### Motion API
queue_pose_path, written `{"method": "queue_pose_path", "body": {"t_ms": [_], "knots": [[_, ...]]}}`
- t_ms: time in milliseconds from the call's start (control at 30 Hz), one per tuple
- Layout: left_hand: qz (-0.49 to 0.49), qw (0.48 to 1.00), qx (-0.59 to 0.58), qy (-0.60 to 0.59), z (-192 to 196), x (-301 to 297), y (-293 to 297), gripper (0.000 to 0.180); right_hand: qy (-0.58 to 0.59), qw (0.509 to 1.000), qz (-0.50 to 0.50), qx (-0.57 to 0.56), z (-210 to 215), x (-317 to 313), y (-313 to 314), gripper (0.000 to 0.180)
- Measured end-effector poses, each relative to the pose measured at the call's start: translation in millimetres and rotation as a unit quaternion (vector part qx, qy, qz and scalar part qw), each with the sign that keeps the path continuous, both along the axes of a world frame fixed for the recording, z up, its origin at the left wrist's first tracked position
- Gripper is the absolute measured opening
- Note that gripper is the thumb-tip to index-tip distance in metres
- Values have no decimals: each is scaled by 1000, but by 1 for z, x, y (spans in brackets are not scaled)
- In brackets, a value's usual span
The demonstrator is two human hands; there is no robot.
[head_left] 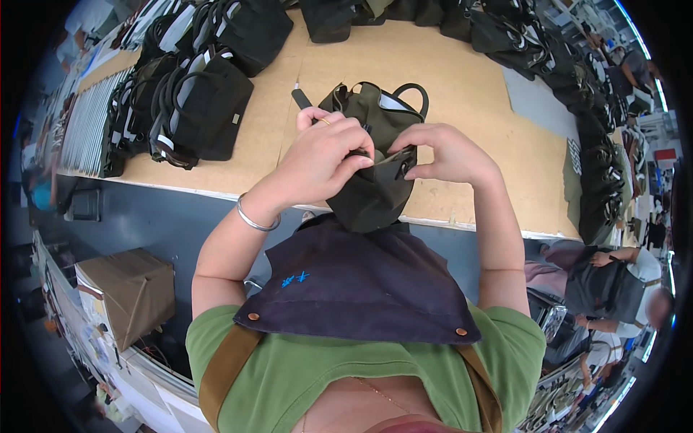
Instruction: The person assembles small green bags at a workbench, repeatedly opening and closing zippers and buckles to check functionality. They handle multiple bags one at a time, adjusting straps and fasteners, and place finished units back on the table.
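A dark olive fabric bag (372, 191) leans over the near edge of the table, its bottom close to my apron (361, 281). My left hand (328, 151) is closed, thumb and fingers pinching the edge of an opening on the bag. On the other side of that opening, my right hand (444, 153) grips the fabric between thumb and fingers, by a small dark fitting. A rounded handle and a pale lining show at the bag's far end. Beside my left fingers lies a slim dark piece with a light metal tip (300, 95); whether I hold it is unclear.
Dark handbags (206, 108) stand packed on the table's left, beside a row of pale upright sheets (90, 130). More bags (520, 43) line the far and right sides. A brown-covered box (133, 296) is behind me on the left. Other people (613, 281) work at right.
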State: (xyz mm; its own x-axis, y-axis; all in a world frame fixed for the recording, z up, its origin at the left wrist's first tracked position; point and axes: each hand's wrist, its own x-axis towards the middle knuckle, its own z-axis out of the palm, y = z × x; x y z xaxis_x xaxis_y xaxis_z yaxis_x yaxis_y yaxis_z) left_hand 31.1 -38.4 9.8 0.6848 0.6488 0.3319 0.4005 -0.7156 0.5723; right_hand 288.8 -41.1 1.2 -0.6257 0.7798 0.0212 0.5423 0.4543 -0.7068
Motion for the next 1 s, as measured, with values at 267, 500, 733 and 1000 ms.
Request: {"method": "queue_pose_path", "body": {"t_ms": [267, 500, 733, 1000], "knots": [[45, 995, 30, 82, 12, -38, 14, 10, -59, 998, -6, -17, 28, -33, -6, 31], [20, 991, 89, 100, 0, -17, -10, 23, -37, 996, 33, -69, 34, -44, 6, 15], [44, 997, 4, 67, 9, -31, -3, 18, -108, 983, 80, -122, 57, -63, 30, 12], [43, 997, -29, 58, 7, -41, -6, 12, -129, 968, 105, -188, 54, -76, 45, 12]]}}
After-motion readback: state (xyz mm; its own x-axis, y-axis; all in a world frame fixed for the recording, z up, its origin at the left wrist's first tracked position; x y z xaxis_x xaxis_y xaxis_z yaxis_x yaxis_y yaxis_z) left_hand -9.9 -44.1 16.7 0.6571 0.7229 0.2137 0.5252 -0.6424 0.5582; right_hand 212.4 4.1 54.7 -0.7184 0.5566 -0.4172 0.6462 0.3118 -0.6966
